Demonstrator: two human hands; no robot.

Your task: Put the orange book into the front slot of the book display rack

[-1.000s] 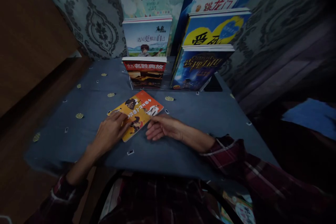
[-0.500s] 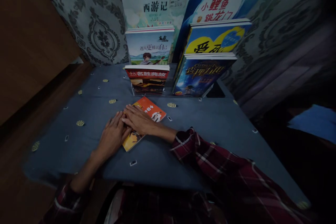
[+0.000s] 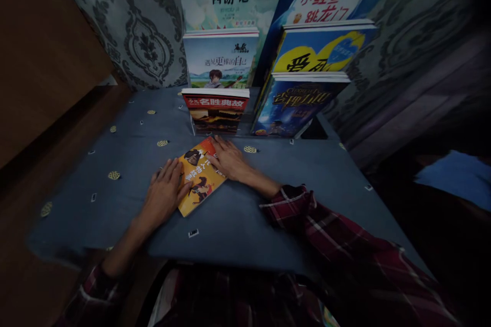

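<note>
A small yellow and orange paperback book (image 3: 202, 176) lies at a slant on the blue-grey tablecloth, its cover facing up. My left hand (image 3: 163, 189) rests along the book's left edge, fingers stretched out and the thumb reaching onto the cover. Flat over the orange upper right part lies my right hand (image 3: 230, 159), its fingers extended and hiding some of the print. Neither hand is closed round the book.
Just beyond the book, a red-topped book (image 3: 217, 112) and a dark blue book (image 3: 295, 107) stand upright in a clear rack. Behind them are several taller books, including a blue and yellow one (image 3: 318, 51). A patterned curtain (image 3: 148, 46) hangs at the back.
My right hand has slid across the cover to the upper right, away from my left hand, uncovering the book's middle. My left hand stays at the left edge.
</note>
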